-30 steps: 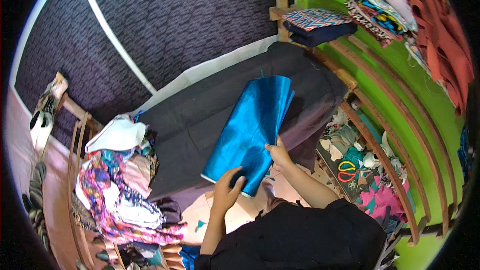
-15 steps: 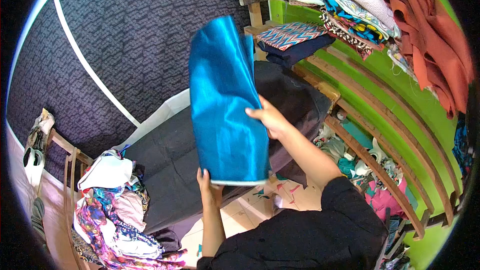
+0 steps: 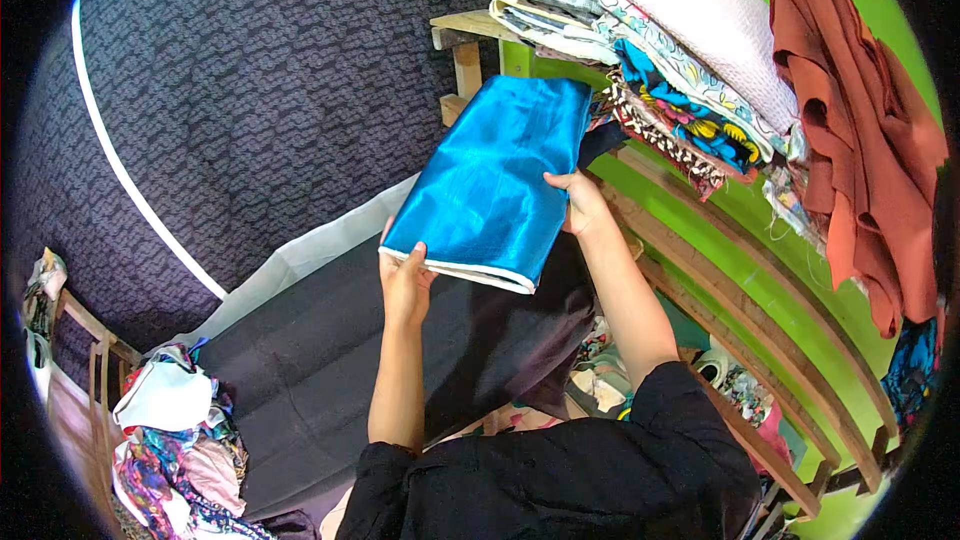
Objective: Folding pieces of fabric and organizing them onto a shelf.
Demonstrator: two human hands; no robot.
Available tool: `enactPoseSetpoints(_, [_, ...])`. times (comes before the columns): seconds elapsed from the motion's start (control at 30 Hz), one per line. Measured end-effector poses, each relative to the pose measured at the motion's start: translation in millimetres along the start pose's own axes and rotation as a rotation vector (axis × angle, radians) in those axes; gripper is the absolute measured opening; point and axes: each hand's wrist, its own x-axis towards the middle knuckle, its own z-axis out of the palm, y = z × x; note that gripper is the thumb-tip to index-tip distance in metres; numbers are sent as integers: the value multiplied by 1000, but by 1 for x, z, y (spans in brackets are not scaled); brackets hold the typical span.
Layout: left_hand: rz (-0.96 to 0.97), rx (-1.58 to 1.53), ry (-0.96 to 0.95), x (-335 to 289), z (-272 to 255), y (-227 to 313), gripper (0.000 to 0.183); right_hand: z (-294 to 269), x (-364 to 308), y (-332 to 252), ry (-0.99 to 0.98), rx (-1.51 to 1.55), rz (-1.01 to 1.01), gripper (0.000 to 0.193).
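A folded piece of shiny blue fabric point(image 3: 495, 180) with a white edge is held up in front of me, above the dark-covered table. My left hand point(image 3: 405, 280) grips its near left corner, thumb on top and fingers underneath. On the right side edge, my right hand point(image 3: 580, 202) pinches it with the thumb over the top; its other fingers are mostly hidden below. The far end of the blue fabric comes close to the shelf, overlapping a dark folded cloth point(image 3: 600, 140) in the picture.
Wooden slatted shelves point(image 3: 740, 260) run along the green wall at right. They carry a stack of folded fabrics point(image 3: 690, 70) and a hanging rust-brown cloth point(image 3: 850, 130). A heap of mixed clothes point(image 3: 185, 440) lies at the left end of the dark table cover point(image 3: 310, 370).
The blue fabric has swung from nearly upright to a flatter slant, its far end now toward the shelf at right. Both hands have risen with it, and the view has shifted right.
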Motion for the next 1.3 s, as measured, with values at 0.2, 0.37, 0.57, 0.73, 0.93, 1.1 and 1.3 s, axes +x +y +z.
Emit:
enactPoseSetpoints(0.2, [50,80,-131,75,59,7,58,-6,24,-62,125,-148,-329,32])
enactPoseSetpoints(0.37, [271,66,-222,168,93,-23,63,-18,61,-78,357,-49,-450,19])
enactPoseSetpoints(0.57, [12,610,99,221,49,-77,79,-40,81,-70,631,-318,-524,54])
enactPoseSetpoints(0.73, [10,386,-230,210,84,-92,82,-94,111,-115,656,-322,-622,40])
enactPoseSetpoints(0.93, [201,679,-227,222,26,-93,80,-20,90,-56,1206,-1346,-785,70])
enactPoseSetpoints(1.1, [273,690,-263,149,12,-60,66,20,67,-72,404,-1625,-1139,49])
enactPoseSetpoints(1.3, [73,664,-332,-8,-59,-25,52,102,36,-70,78,-1627,-1456,37])
